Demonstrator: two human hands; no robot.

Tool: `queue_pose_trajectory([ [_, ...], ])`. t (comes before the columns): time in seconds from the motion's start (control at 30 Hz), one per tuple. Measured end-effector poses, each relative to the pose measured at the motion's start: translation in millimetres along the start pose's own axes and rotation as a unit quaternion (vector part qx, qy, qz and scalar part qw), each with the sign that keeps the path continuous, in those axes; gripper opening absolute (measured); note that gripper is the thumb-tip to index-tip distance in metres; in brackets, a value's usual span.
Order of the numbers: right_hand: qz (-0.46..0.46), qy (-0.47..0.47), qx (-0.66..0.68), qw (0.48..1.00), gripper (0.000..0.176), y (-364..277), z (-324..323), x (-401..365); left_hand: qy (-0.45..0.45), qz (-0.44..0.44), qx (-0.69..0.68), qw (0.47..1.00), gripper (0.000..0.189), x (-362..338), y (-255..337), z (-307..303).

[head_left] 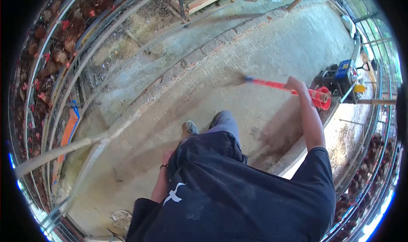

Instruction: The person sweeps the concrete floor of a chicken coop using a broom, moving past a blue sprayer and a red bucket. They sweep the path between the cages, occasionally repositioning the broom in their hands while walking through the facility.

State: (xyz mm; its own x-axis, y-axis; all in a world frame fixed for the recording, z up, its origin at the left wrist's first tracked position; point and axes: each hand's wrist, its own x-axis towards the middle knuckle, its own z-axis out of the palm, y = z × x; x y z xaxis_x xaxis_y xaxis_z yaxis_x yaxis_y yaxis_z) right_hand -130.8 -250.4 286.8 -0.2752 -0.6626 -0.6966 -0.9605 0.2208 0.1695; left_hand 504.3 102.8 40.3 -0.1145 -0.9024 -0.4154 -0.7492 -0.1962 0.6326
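My right hand is closed around the red handle of a broom, with the arm stretched out to the right. Past a blue collar, the broom's dark, thin bristles spread over the concrete floor, slightly blurred. A red round piece shows around the handle's rear end. My left hand hangs low beside my thigh, a dark band at its wrist. Its fingers are mostly hidden by my black shirt.
Chickens stand behind cage bars on the left, and more chickens at the lower right. A black and blue machine sits at the right edge of the walkway. A low curb runs along the left; a pole crosses there.
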Motion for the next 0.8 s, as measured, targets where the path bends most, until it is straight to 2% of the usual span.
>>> queue_pose_trajectory([
  [0.03,0.059,0.021,0.022,0.998,0.034,-4.6,-23.0,-22.7,-0.019,-0.017,-0.022,0.999,0.020,-9.9,3.5,0.0],
  [0.07,0.070,0.057,-0.011,0.996,0.032,3.4,-18.1,-10.9,0.012,-0.163,-0.161,0.973,0.020,-20.3,10.0,0.1],
  [0.1,0.081,0.098,-0.036,0.991,0.031,15.5,-7.6,13.5,0.047,-0.296,-0.290,0.909,0.020,-23.2,15.9,-5.1],
  [0.13,0.090,0.140,-0.059,0.984,0.030,19.4,3.7,38.7,0.081,-0.414,-0.408,0.810,0.020,-22.9,22.2,-12.5],
  [0.2,0.131,0.212,-0.009,0.968,0.027,13.3,34.3,80.2,0.118,-0.465,-0.447,0.755,0.021,-29.9,36.8,-23.4],
  [0.23,0.138,0.183,0.014,0.973,0.026,4.9,55.7,116.2,0.138,-0.490,-0.468,0.722,0.021,-30.4,52.9,-20.1],
  [0.27,0.076,0.134,-0.014,0.988,0.025,-12.7,81.9,145.6,0.187,-0.494,-0.476,0.703,0.021,-29.4,69.4,-9.3],
  [0.33,-0.052,0.067,-0.054,0.995,0.021,-92.4,112.0,117.5,0.272,-0.500,-0.467,0.676,0.019,-32.0,89.5,-3.8],
  [0.4,-0.211,0.156,-0.150,0.953,0.015,-153.1,192.2,106.8,0.233,-0.475,-0.476,0.702,0.020,-20.0,141.2,6.1],
  [0.43,-0.251,0.072,-0.115,0.958,0.020,-176.8,188.1,81.6,0.213,-0.464,-0.484,0.711,0.021,-17.7,166.6,13.8],
  [0.5,-0.326,-0.024,-0.079,0.942,0.029,-191.6,163.4,45.5,0.164,-0.375,-0.401,0.820,0.022,-13.5,171.1,52.0],
  [0.53,-0.327,-0.048,-0.064,0.942,0.031,-186.1,149.9,41.4,0.141,-0.323,-0.356,0.866,0.022,-8.1,171.3,65.5],
  [0.63,-0.345,-0.114,-0.063,0.930,0.038,-171.2,109.3,38.8,0.123,-0.270,-0.294,0.909,0.022,-12.5,195.9,84.3],
  [0.67,-0.351,-0.132,-0.080,0.924,0.040,-162.1,97.3,45.0,0.150,-0.309,-0.362,0.867,0.023,-21.4,201.1,87.9],
  [0.73,-0.353,-0.105,-0.169,0.914,0.043,-137.3,85.1,72.9,0.197,-0.370,-0.491,0.764,0.023,-38.4,210.8,90.5],
  [0.77,-0.348,-0.118,-0.168,0.915,0.046,-118.5,73.2,91.1,0.220,-0.414,-0.501,0.727,0.023,-49.3,216.3,95.5],
  [0.8,-0.339,-0.091,-0.170,0.921,0.044,-98.4,51.9,99.3,0.245,-0.454,-0.509,0.689,0.023,-59.2,217.9,98.6],
])
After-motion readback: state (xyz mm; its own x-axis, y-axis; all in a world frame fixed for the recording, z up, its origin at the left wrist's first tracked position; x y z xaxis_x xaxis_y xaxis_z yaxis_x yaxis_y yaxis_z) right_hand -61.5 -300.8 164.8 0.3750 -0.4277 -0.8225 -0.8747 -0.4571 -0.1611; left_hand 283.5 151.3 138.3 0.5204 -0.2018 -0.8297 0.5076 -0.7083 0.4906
